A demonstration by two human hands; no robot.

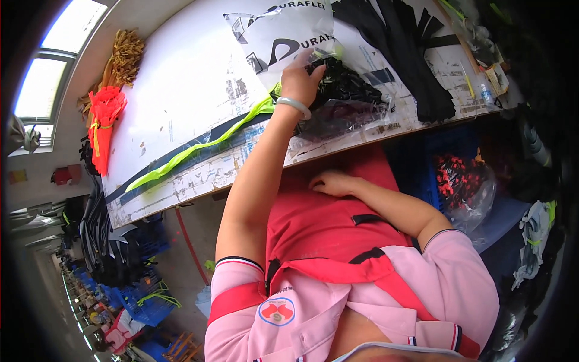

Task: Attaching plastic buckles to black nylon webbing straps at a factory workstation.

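Observation:
My left hand (pixel 300 83) reaches over the worktable, a pale bangle at its wrist. Its thumb and fingers are apart at the left side of a bundle of black strap-like pieces (pixel 344 84); the fingertips lie against the printed clear plastic bag (pixel 280 36). Part of the bundle lies under clear plastic. A neon yellow-green strip (pixel 199 146) runs from near my left wrist toward the table's left corner. My right hand (pixel 332 183) is drawn in at the table's front edge, fingers loosely curled against my red apron (pixel 313 226); nothing shows in them.
Long black strips (pixel 416 66) lie on the right of the white worktable (pixel 175 66). An orange-red bundle (pixel 107 123) hangs at its left edge. At right, below the tabletop, is a plastic bag of red and black pieces (pixel 461 187). Blue crates (pixel 142 301) stand on the floor at left.

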